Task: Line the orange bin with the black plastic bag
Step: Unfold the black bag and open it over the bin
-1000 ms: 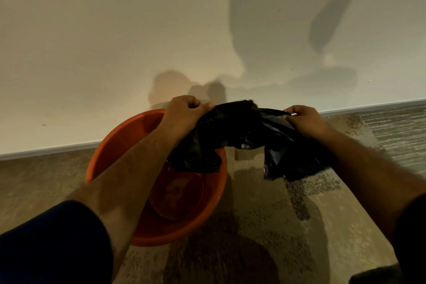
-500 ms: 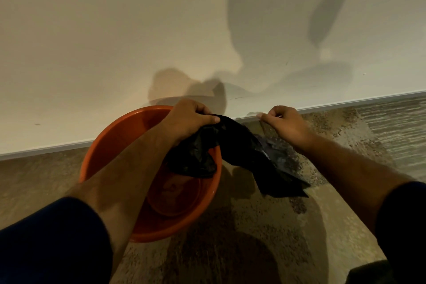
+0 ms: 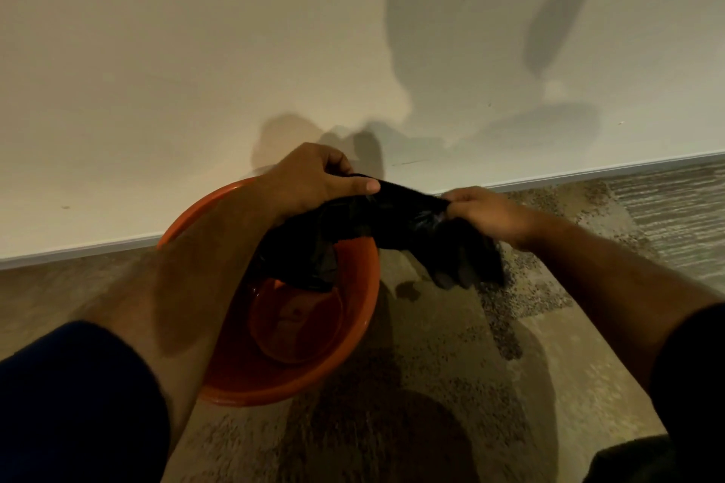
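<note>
The orange bin [image 3: 353,329] stands on the floor against the wall, round and open, with my left forearm across its left side. The black plastic bag [image 3: 392,216] is bunched and stretched between my hands above the bin's far right rim. My left hand [image 3: 314,180] grips its left end over the rim, thumb pointing right. My right hand [image 3: 482,212] pinches the right end just right of the bin. One fold of the bag droops inside the bin, another hangs outside to the right.
A pale wall [image 3: 196,71] with a white skirting board [image 3: 588,171] rises directly behind the bin. The floor [image 3: 490,384] is mottled beige and brown carpet, with a ribbed strip [image 3: 674,208] at the far right. Shadows of my arms fall on the wall.
My right hand, which had let the bag sag half a second ago, has taken hold of it again and pulled it taut. My left hand stayed over the bin's rim.
</note>
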`<state>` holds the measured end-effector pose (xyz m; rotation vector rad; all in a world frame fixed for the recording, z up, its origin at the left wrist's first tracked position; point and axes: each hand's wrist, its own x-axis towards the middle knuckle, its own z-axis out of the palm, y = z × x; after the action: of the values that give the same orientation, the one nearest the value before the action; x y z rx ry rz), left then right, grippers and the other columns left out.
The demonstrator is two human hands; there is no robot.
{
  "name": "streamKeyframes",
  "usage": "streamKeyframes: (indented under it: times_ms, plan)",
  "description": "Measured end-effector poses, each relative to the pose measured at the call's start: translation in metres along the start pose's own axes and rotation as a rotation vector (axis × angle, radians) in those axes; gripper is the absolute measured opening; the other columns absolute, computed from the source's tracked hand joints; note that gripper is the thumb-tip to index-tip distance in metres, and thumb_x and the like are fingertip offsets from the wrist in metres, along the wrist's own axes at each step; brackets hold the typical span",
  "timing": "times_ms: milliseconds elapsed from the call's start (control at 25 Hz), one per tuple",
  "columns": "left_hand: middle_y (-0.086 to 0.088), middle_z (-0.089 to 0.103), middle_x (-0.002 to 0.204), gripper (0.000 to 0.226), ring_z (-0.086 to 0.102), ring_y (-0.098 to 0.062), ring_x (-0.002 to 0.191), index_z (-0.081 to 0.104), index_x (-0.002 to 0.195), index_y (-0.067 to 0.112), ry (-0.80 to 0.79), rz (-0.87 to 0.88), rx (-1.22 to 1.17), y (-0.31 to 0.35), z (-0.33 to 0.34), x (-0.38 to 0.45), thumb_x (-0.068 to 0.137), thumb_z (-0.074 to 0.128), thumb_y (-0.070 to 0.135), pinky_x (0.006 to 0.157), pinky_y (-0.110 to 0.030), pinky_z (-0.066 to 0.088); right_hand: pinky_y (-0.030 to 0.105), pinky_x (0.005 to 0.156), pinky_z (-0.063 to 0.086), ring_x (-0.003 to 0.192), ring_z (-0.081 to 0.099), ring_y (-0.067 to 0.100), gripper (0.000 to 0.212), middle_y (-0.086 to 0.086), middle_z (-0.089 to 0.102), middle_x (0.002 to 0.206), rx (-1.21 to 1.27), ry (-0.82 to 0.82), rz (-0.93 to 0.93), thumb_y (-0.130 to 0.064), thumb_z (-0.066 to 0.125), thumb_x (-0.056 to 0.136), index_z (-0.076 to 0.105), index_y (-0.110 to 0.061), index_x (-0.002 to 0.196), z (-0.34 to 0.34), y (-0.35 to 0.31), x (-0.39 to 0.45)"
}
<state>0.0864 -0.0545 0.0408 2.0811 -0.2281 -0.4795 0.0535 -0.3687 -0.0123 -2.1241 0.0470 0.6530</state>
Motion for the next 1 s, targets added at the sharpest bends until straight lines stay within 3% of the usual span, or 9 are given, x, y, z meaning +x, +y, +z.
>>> streamKeyframes:
  times_ms: [120, 200, 360, 480, 600, 720, 880, 920, 1000]
  plan:
    - [-0.002, 0.083, 0.089, 0.062, 0.078, -0.014, 0.080, 0.082, 0.090, 0.020, -0.105, -0.044, 0.106, 0.006, -0.028, -0.005, 0.049, 0.094, 0.065, 0.073, -0.029, 0.061, 0.041, 0.080, 0.058, 0.091, 0.076, 0.035, 0.024, 0.013, 0.076, 0.095, 0.164, 0.180, -0.077, -0.032, 0.057, 0.106, 0.074, -0.027, 0.091, -0.010, -0.010, 0.002]
    - [0.005, 0.083, 0.088, 0.041, 0.078, -0.009, 0.079, 0.084, 0.089, 0.025, -0.150, -0.032, 0.222, 0.006, -0.047, -0.007, 0.061, 0.097, 0.051, 0.072, -0.025, 0.061, 0.039, 0.079, 0.056, 0.096, 0.075, 0.037, 0.024, 0.015, 0.076, 0.099, 0.135, 0.214, -0.158, -0.038, 0.057, 0.107, 0.072, -0.021, 0.100, -0.013, -0.021, 0.002]
    - [0.006, 0.083, 0.087, 0.005, 0.077, -0.013, 0.085, 0.087, 0.090, 0.028, 0.053, 0.009, 0.273, -0.002, -0.086, -0.012, 0.085, 0.087, 0.030, 0.085, -0.034, 0.060, 0.031, 0.072, 0.056, 0.077, 0.078, 0.013, 0.030, -0.002, 0.081, 0.087, 0.034, -0.005, -0.196, -0.054, 0.075, 0.088, 0.079, -0.025, 0.093, -0.030, -0.041, -0.009]
    - [0.012, 0.082, 0.080, 0.016, 0.077, -0.006, 0.077, 0.085, 0.078, 0.042, 0.145, -0.042, 0.214, -0.014, -0.112, -0.018, 0.092, 0.081, 0.034, 0.074, -0.027, 0.059, 0.033, 0.067, 0.065, 0.087, 0.083, 0.032, 0.031, 0.018, 0.083, 0.104, -0.010, -0.352, 0.002, -0.026, 0.089, 0.078, 0.082, -0.013, 0.105, -0.049, -0.043, -0.017]
    - [0.018, 0.082, 0.081, 0.025, 0.077, -0.002, 0.074, 0.083, 0.074, 0.045, 0.121, -0.100, 0.166, -0.031, -0.127, -0.025, 0.096, 0.076, 0.035, 0.074, -0.026, 0.057, 0.034, 0.066, 0.066, 0.084, 0.082, 0.036, 0.027, 0.027, 0.081, 0.104, 0.031, -0.396, 0.074, -0.011, 0.090, 0.078, 0.084, -0.004, 0.103, -0.055, -0.045, -0.020]
    - [0.014, 0.083, 0.083, 0.018, 0.079, -0.010, 0.082, 0.083, 0.084, 0.039, 0.074, -0.188, 0.128, -0.043, -0.135, -0.030, 0.098, 0.073, 0.036, 0.078, -0.030, 0.059, 0.033, 0.067, 0.066, 0.081, 0.083, 0.029, 0.027, 0.018, 0.083, 0.097, 0.349, -0.369, 0.004, -0.007, 0.067, 0.081, 0.087, -0.010, 0.099, -0.052, -0.049, -0.022]
    - [0.006, 0.084, 0.094, 0.016, 0.080, -0.014, 0.087, 0.082, 0.106, 0.030, -0.054, -0.314, 0.119, -0.053, -0.136, -0.040, 0.103, 0.068, 0.023, 0.078, -0.028, 0.060, 0.059, 0.097, 0.058, 0.114, 0.072, 0.051, 0.072, 0.039, 0.067, 0.130, 0.977, -0.685, -0.138, 0.017, 0.021, 0.082, 0.061, 0.007, 0.142, -0.043, -0.069, -0.033]
    - [0.002, 0.084, 0.101, 0.018, 0.080, -0.018, 0.093, 0.081, 0.114, 0.025, -0.099, -0.338, 0.112, -0.055, -0.134, -0.042, 0.103, 0.068, 0.021, 0.080, -0.029, 0.061, 0.063, 0.103, 0.053, 0.121, 0.066, 0.056, 0.075, 0.043, 0.061, 0.137, 1.101, -0.771, -0.190, 0.021, 0.018, 0.081, 0.052, 0.012, 0.147, -0.039, -0.079, -0.036]
    - [-0.001, 0.083, 0.114, 0.022, 0.078, -0.021, 0.107, 0.079, 0.122, 0.021, -0.198, -0.339, 0.110, -0.054, -0.131, -0.044, 0.101, 0.070, 0.020, 0.087, -0.031, 0.060, 0.055, 0.099, 0.058, 0.116, 0.074, 0.044, 0.079, 0.030, 0.070, 0.133, 0.975, -0.702, -0.334, 0.026, 0.031, 0.076, 0.062, 0.002, 0.143, -0.031, -0.097, -0.035]
